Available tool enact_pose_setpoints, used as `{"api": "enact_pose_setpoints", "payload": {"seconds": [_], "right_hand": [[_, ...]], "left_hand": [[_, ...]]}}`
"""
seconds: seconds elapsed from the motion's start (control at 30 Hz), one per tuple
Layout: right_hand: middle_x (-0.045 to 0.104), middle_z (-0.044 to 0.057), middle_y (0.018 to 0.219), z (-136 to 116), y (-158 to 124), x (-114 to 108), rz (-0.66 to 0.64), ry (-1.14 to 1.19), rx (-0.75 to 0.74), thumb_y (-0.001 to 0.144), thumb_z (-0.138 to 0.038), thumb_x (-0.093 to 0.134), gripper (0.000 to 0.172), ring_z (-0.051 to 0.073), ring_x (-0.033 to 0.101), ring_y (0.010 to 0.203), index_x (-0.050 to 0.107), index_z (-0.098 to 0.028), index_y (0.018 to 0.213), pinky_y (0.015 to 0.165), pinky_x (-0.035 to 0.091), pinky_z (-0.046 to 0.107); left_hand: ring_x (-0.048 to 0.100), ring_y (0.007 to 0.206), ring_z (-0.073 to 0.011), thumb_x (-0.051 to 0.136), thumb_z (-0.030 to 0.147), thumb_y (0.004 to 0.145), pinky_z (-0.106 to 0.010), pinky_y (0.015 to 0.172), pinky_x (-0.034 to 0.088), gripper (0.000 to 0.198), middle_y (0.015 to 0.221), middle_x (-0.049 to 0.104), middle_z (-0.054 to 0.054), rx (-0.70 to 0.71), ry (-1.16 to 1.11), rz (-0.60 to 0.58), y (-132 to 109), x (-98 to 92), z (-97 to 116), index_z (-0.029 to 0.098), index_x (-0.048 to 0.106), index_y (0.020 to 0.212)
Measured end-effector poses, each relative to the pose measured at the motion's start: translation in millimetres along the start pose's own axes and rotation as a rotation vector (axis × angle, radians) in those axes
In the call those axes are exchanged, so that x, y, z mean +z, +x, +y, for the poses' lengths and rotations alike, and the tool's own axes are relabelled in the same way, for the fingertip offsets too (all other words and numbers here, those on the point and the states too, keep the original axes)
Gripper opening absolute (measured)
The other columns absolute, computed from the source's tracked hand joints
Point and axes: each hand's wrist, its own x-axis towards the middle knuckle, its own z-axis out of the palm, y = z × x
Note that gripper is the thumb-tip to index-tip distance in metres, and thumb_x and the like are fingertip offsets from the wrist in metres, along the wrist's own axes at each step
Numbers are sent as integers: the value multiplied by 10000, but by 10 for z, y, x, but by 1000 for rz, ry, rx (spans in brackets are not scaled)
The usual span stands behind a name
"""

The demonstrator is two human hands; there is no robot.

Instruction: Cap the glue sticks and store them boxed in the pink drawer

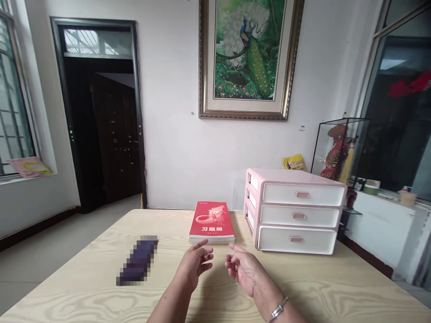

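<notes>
Head cam's got the red paperback [211, 223] lying flat on a pale pine desk [319, 287], and from here my left hand [194, 264] and right hand [244, 271] hover just short of its near edge, both grips spread wide, holding nothing. A pink-and-white three-drawer unit [293, 211] sits just right of the book, a pixelated dark object [137, 260] further left. Past the desk, there's a white wall [175, 134] with a framed peacock picture [244, 49], plus a dark doorway [97, 112] off left.
</notes>
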Motion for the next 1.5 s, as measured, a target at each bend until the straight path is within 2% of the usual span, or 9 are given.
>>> {"api": "enact_pose_setpoints", "payload": {"seconds": [0.07,0.13,0.23,0.37,0.5,0.57,0.73,0.87,1.5], "right_hand": [[644,-9,679,-194,-175,294,-218,46,-19,580,-8,532,838,110,587,558,401,-170,1392,493,396,178],[621,-26,683,-420,-340,517,-469,101,-135,620,-6,550,882,98,539,562,341,-214,1451,498,357,178],[530,-67,596,-709,-558,710,-759,180,-358,732,-72,576,830,93,422,514,312,-292,1487,494,311,199],[422,-94,521,-912,-788,774,-949,185,-508,804,-159,616,796,90,275,470,284,-329,1507,460,250,212],[371,-107,490,-937,-847,743,-1010,180,-574,827,-160,604,789,88,214,427,266,-379,1505,424,220,219],[365,-108,491,-927,-779,727,-1013,179,-577,827,-161,608,791,86,206,420,265,-389,1503,419,217,221],[363,-107,504,-952,-528,697,-947,159,-566,847,-205,618,773,92,207,444,257,-395,1503,436,223,225],[347,-113,502,-1004,-469,662,-930,183,-582,841,-259,654,798,90,205,444,239,-387,1510,435,218,222],[347,-120,478,-1013,-508,641,-957,170,-587,820,-215,665,794,90,205,428,283,-405,1489,428,214,226]], "left_hand": [[590,607,-101,572,43,695,-216,522,468,692,831,647,-25,55,-117,-110,-87,7,218,176,445,1362],[540,580,-89,584,16,704,-195,512,447,820,753,607,14,219,-197,-327,-228,20,476,241,348,1458],[455,510,-86,584,27,747,-169,436,380,924,683,569,38,438,-271,-588,-497,52,868,329,193,1527],[339,463,-85,557,71,813,-140,399,336,913,580,492,65,673,-348,-841,-775,92,1232,385,92,1534],[260,406,-87,484,21,818,-134,379,308,941,510,380,89,798,-338,-1042,-802,107,1331,434,16,1522],[242,390,-86,468,20,823,-133,369,296,936,502,357,93,802,-341,-1069,-714,109,1310,447,7,1517],[241,419,-88,517,42,808,-125,379,302,962,513,366,92,698,-304,-1015,-387,96,1221,422,-5,1522],[246,441,-90,527,42,804,-122,390,305,971,526,381,85,652,-300,-992,-259,88,1185,409,-11,1524],[255,428,-97,476,0,783,-127,396,314,989,515,376,80,699,-291,-1029,-393,128,1189,421,-33,1519]]}}
